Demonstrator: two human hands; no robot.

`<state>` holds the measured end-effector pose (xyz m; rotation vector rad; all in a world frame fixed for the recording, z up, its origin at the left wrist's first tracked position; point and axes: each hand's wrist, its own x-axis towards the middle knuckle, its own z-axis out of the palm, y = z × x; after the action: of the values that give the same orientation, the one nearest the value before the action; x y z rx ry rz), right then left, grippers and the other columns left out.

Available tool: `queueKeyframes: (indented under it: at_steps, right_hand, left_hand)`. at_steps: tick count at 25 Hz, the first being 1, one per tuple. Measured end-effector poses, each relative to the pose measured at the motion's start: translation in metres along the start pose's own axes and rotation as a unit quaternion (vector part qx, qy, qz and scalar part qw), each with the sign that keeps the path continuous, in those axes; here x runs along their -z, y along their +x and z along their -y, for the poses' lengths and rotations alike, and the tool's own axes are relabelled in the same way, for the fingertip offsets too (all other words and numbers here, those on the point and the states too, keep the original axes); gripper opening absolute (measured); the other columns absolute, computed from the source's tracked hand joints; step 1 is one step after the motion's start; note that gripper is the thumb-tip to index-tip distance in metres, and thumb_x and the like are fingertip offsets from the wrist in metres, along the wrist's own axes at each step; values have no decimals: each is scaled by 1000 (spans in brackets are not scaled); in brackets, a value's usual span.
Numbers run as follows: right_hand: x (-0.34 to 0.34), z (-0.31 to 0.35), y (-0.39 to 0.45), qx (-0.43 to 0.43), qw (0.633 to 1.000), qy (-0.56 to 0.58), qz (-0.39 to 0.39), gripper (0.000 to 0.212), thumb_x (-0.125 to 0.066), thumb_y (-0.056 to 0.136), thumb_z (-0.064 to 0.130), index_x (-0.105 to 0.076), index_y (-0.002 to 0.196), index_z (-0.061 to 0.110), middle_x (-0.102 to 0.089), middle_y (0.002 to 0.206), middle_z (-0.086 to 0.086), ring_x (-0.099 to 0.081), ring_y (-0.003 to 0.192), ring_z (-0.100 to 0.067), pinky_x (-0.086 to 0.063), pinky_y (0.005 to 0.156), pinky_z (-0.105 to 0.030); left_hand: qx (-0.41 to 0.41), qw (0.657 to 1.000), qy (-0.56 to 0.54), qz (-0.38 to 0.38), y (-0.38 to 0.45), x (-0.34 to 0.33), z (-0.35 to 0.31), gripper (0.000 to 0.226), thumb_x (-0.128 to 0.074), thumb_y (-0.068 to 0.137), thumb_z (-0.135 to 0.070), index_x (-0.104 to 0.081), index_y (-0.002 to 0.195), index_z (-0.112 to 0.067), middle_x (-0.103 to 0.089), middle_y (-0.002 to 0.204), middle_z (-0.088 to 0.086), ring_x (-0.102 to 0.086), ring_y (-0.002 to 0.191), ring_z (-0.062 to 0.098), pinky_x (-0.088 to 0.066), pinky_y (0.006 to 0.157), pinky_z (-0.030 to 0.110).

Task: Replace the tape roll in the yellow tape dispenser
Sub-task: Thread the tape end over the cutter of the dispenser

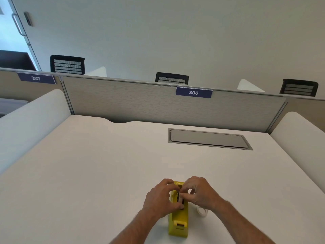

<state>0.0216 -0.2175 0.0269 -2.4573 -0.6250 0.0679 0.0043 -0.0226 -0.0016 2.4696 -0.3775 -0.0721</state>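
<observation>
White counter fills the lower two thirds of the frame, bounded at the back by a grey partition that carries a blue tag marked 306 and, at upper left, another marked 307. A grey cable hatch is set flush into the counter right of centre. Three black mesh chair backs show above the partition against a pale wall.

Low in the frame, just right of centre, the yellow tape dispenser stands on the counter. Its long axis runs almost straight up and down the picture, and its cutter end points toward the bottom edge, with the roll bay at the far end.

The left hand wraps the dispenser's left side, fingers curled over the top and the thumb near the bay. The right hand reaches in from the right, fingers bent, fingertips pinching a pale tape roll standing in the bay; how far the roll is seated cannot be told.

A second, whitish roll of tape lies flat on the counter just right of the dispenser, partly hidden under the right wrist.
</observation>
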Motion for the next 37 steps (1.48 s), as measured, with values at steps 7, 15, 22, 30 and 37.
queueKeyframes:
  at_steps: [7,15,22,30,37]
  right_hand:
    - [-6,0,-3,19,999,-25,-20,15,-69,77,38,-78,87,32,-73,80,18,-59,86,-5,-54,67,-25]
    - [-4,-1,-7,23,999,-26,-21,18,-68,76,43,-77,90,36,-73,81,20,-59,89,-4,-55,65,-24]
    - [-6,-4,-6,21,999,-7,-29,15,-69,78,40,-77,91,38,-74,80,21,-60,89,-6,-54,65,-22]
    - [-6,-5,-5,14,999,-16,-28,16,-70,78,41,-78,92,37,-74,82,22,-60,90,-4,-55,66,-21]
    - [-9,-2,-5,16,999,-6,-45,11,-70,78,39,-78,85,37,-74,75,19,-60,85,-4,-54,66,-24]
  left_hand:
    - [-6,1000,-8,-5,0,3,-1,53,-68,64,-69,-62,110,-44,-50,127,-27,-61,87,1,-52,73,20]
    - [-6,1000,5,-7,-1,3,-4,53,-66,66,-70,-62,112,-43,-49,129,-26,-62,91,2,-53,76,23]
    - [-6,1000,14,-13,-2,3,-4,51,-65,68,-69,-63,111,-42,-50,129,-25,-62,90,3,-54,76,25]
    - [-7,1000,13,-10,-2,4,-3,53,-65,67,-70,-64,111,-43,-50,130,-25,-63,89,2,-55,76,25]
    - [-5,1000,16,-8,-1,2,-3,54,-65,67,-72,-64,112,-42,-50,131,-25,-63,89,2,-55,76,25]
